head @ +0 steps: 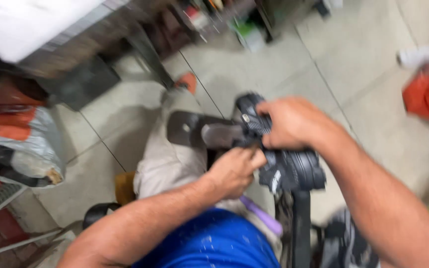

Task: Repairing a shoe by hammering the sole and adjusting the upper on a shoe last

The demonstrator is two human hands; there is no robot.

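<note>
Frame motion-blurred; black machine part (284, 166) hard to identify, lower end cut off by frame edge. Right hand (289, 124) curled over its top, gripping. Left hand (234, 171) closed, pinching its near side, above lap.

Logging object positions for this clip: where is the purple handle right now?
In the head view the purple handle lies low and just right of centre, on the person's lap, below the left hand and left of the black device that the right hand grips.
</note>
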